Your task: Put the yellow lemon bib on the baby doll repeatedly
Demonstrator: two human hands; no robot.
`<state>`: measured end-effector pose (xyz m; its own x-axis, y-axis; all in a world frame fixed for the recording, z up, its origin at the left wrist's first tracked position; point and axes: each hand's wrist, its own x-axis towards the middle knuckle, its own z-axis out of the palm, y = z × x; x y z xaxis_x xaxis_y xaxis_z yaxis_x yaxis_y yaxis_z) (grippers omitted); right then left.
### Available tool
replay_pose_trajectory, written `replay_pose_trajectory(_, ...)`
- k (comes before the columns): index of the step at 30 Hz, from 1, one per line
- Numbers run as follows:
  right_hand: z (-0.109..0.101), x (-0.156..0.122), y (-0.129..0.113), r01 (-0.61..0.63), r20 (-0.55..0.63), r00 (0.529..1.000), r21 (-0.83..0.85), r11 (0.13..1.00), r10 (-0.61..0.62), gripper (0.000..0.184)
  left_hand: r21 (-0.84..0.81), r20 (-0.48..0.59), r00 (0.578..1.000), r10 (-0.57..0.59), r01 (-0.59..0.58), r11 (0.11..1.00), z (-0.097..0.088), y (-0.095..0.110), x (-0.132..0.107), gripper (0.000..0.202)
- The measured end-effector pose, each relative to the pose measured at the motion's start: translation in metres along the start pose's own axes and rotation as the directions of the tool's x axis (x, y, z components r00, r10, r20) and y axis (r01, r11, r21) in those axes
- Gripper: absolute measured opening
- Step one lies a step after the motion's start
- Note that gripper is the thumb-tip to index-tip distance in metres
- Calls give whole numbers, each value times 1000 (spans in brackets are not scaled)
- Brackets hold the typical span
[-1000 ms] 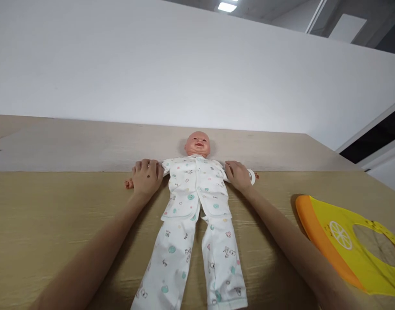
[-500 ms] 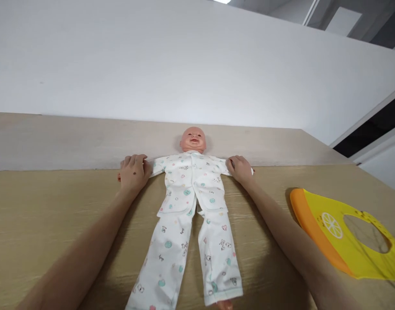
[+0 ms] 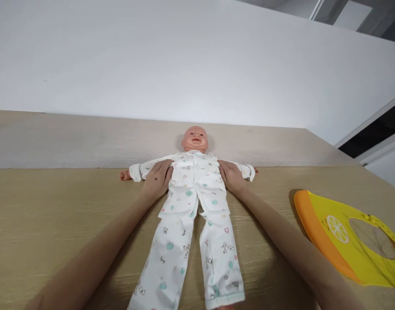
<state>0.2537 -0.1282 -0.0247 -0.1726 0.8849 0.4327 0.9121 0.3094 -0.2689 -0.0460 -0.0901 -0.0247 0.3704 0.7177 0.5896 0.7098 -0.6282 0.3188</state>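
Observation:
A baby doll [image 3: 195, 138] in white patterned pyjamas [image 3: 191, 206] lies on its back on a wooden table [image 3: 39, 206], arms spread out to the sides. My left hand [image 3: 158, 178] lies flat on the doll's upper sleeve beside its chest, fingers stretched out. My right hand [image 3: 230, 175] rests the same way on the other side of the chest, fingers extended on the cloth. Neither hand grips anything.
A yellow silicone bib with an orange pocket [image 3: 346, 237] lies on the table to the right. A paler raised board [image 3: 71, 142] runs along the back under the doll's head, with a white wall behind it.
Both hands slid inward from the doll's wrists along the sleeves to the sides of its chest. The doll's small hands and cuffs now show.

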Motion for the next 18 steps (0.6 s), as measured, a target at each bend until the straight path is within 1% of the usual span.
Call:
replay_pose_trajectory(5, 0, -2, 1, 45, -73, 996, 19, 999, -43, 43, 0, -7, 1000, 2, -2, 1000, -1, 0, 0, 35)
replay_pose_trajectory(8, -1, -4, 0, 77, -156, 985, 1, 997, -76, 38, -3, -38, 999, 4, -4, 1000, -2, 2, -1, 32)
replay_pose_trajectory(10, -1, -6, -2, 72, -198, 978, -12, 997, -73, 32, 10, -73, 997, 11, -11, 1000, -3, 2, -2, 28)
replay_pose_trajectory(14, -2, -8, -4, 50, -241, 969, -49, 998, -60, 16, 81, -159, 987, 30, -17, 997, -3, 3, -5, 15)
replay_pose_trajectory(18, -3, -8, -4, 67, -257, 963, -63, 996, -81, 7, 150, -172, 983, 58, -32, 988, -6, 7, -9, 10)
